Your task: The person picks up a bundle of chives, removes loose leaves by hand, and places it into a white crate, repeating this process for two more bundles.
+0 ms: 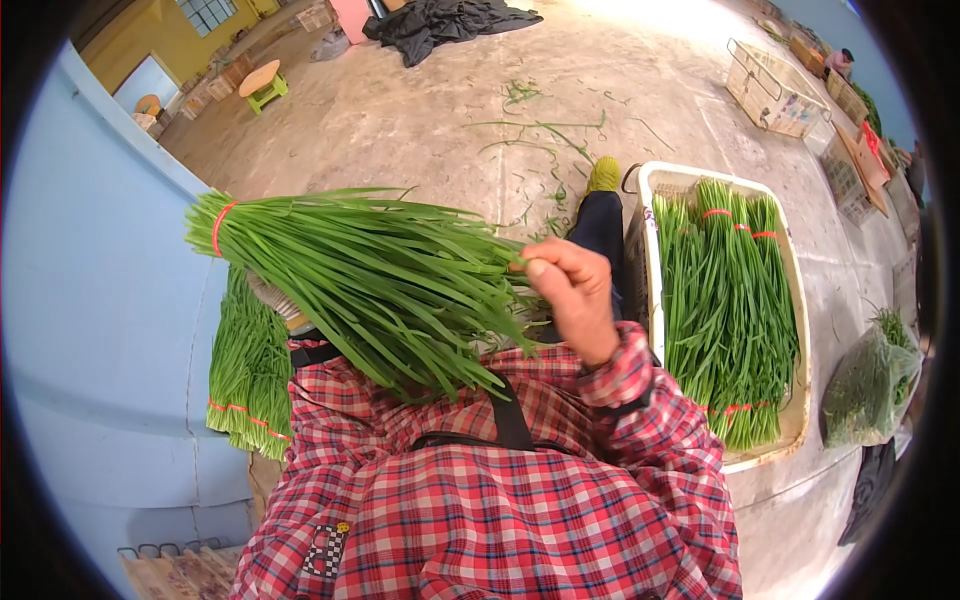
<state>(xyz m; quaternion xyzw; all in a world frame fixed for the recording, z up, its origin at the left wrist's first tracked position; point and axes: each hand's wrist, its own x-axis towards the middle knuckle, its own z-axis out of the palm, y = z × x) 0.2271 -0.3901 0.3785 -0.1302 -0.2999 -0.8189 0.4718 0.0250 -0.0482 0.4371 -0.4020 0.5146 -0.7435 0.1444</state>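
Observation:
A large bunch of garlic chives [370, 270], tied with a red band [221, 228] near its pale stem ends, lies across in front of my chest, stems to the left. My right hand [578, 295] is closed at the leaf-tip end, with thumb and forefinger pinching some chive leaves. Beneath the stem end shows a grey ribbed piece [272, 297], perhaps a glove or cuff on my left side. The bunch covers my left hand, so its fingers do not show.
To the right stands a white crate [797, 420] holding several banded chive bunches [725, 310]. More chives [245, 365] lie at left beside the blue wall [110, 300]. Loose leaves [555, 140] litter the floor. A plastic bag of greens [872, 385] sits far right; a person [840, 62] is in back.

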